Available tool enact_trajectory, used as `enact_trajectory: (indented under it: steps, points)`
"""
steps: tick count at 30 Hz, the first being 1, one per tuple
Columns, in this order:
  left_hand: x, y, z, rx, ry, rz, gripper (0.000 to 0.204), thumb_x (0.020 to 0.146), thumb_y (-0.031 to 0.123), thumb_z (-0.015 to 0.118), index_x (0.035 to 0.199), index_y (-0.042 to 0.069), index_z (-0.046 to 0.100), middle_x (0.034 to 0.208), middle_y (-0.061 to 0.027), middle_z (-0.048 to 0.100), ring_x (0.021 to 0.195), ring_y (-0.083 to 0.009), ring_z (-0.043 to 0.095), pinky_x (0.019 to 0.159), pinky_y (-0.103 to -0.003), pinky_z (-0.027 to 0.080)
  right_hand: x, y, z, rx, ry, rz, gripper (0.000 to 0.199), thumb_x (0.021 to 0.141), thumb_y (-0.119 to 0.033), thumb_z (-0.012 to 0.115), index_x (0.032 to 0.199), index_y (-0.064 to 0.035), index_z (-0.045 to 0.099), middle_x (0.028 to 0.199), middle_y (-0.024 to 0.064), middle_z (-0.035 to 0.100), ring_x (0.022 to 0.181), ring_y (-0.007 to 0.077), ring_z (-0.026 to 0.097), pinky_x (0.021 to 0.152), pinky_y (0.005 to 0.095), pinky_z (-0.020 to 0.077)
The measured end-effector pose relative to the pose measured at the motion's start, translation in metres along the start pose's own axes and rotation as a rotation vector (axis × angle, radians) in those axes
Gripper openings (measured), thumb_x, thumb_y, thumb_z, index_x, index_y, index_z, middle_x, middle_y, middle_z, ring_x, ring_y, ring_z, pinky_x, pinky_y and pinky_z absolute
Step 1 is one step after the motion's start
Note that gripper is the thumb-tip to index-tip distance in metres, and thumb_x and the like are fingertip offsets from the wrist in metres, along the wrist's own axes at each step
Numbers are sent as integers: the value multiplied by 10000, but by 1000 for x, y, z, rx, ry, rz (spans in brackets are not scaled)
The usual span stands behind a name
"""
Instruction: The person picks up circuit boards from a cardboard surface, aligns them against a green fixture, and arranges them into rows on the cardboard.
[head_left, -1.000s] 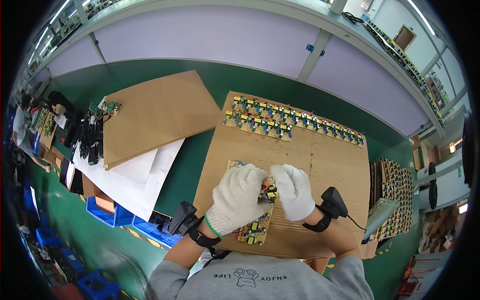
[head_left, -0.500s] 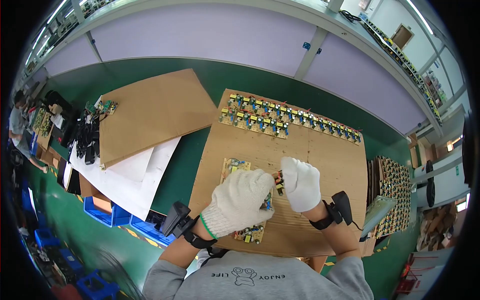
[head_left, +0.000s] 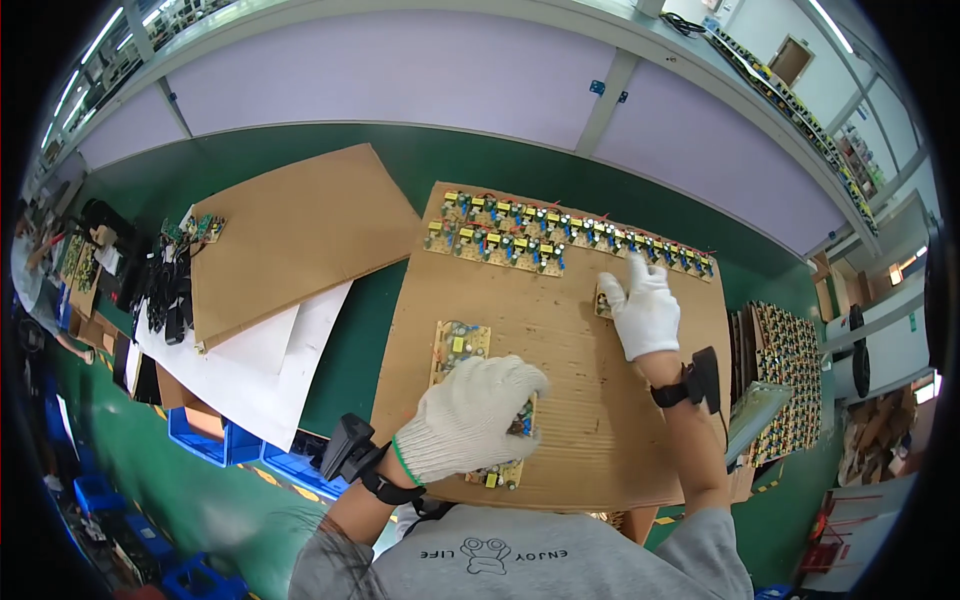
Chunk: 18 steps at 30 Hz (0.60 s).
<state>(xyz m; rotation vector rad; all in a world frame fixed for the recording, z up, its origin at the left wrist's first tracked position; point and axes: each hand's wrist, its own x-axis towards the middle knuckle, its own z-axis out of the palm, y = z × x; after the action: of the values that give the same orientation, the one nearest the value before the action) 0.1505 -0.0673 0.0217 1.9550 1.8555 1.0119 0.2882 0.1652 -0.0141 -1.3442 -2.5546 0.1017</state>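
Both my hands wear white knit gloves. My left hand lies curled over the lower part of a long panel of circuit boards on a brown cardboard sheet. My right hand is stretched forward and rests on a single small circuit board, its fingertips close to the far rows of small boards. Two rows of these boards with yellow and blue parts line the sheet's far edge. Each wrist carries a black strapped device.
A second cardboard sheet lies to the left over white paper. Stacked board panels stand at the right. Blue bins sit at the table's near-left edge. Black parts and boards crowd the far left.
My right hand has left the panel under my left hand and moved forward and right with one small board, down to the sheet near the far rows. My left hand stayed on the panel.
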Motion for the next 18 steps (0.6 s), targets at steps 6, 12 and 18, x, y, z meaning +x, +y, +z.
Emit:
enact_trajectory:
  steps: [6, 12, 18]
  points:
    - [-11, -9, 7, -154, 134, -251, 534, 659, 224, 821, 1053, 89, 487, 997, -66, 589, 866, -247, 608, 764, -365, 494, 1, 26, -5, 143, -93, -366, 623, 701, -432, 789, 1161, -56, 603, 1129, 193, 567, 935, 363, 611, 822, 421, 509]
    - [-7, -9, 7, -129, 173, -324, 573, 666, 239, 835, 1067, 89, 454, 1022, -50, 587, 850, -221, 623, 721, -354, 504, 16, 14, 0, 360, -170, -381, 593, 658, -369, 823, 1109, -38, 627, 1073, 150, 605, 958, 331, 609, 833, 400, 505]
    - [-7, -11, 9, -138, 139, -284, 618, 670, 267, 836, 1135, 82, 473, 1077, -81, 590, 904, -267, 629, 753, -368, 511, 33, 1, 18, 283, -27, -425, 555, 670, -333, 814, 1104, -38, 631, 992, 133, 614, 813, 279, 611, 745, 376, 507]
